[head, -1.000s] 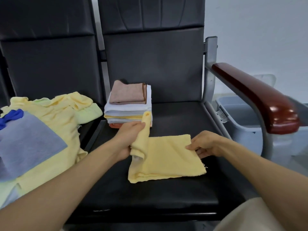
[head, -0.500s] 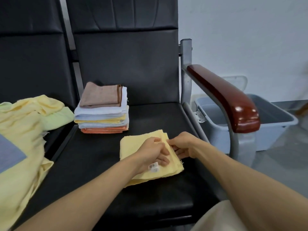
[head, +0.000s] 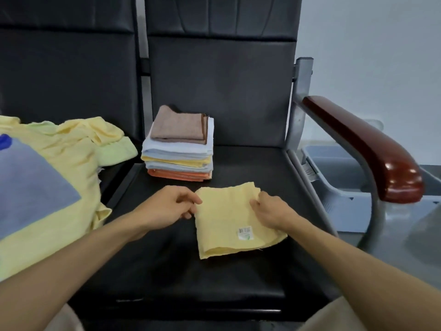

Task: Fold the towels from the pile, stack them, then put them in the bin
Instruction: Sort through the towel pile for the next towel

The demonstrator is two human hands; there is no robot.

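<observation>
A folded yellow towel with a barcode label lies flat on the black seat. My left hand pinches its far left corner. My right hand grips its right edge near the far corner. Behind the towel stands a stack of folded towels, a brown one on top. The unfolded pile of yellow, green and blue-grey towels covers the seat to the left. The grey bin sits on the floor to the right, beyond the armrest.
A metal frame with a red-brown wooden armrest stands between the seat and the bin. Black backrests rise behind both seats. A white wall is at the far right. My knees show at the bottom edge.
The yellow towel went from half-open to folded over into a smaller square. My hands moved apart from its right side to its two far corners. The camera swung back left.
</observation>
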